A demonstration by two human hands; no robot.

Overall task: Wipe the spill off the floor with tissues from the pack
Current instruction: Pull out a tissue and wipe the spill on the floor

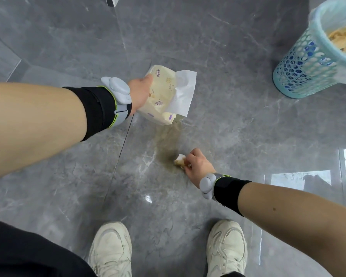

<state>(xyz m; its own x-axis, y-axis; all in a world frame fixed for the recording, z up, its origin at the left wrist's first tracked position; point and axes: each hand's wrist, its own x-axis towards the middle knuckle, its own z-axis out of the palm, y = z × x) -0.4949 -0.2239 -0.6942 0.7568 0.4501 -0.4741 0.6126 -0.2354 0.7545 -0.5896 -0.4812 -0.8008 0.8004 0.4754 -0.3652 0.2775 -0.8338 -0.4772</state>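
My left hand grips a pale yellow tissue pack above the floor, and a white tissue sticks out of its opening. Below the pack a brownish spill spreads over the grey marble floor. My right hand is down at the spill's lower right edge, closed on a crumpled, stained tissue wad that touches the floor.
A light blue perforated bin with a plastic liner stands at the upper right and holds used brownish tissues. My two white shoes stand on the floor near the bottom edge. A tile joint runs diagonally past the spill.
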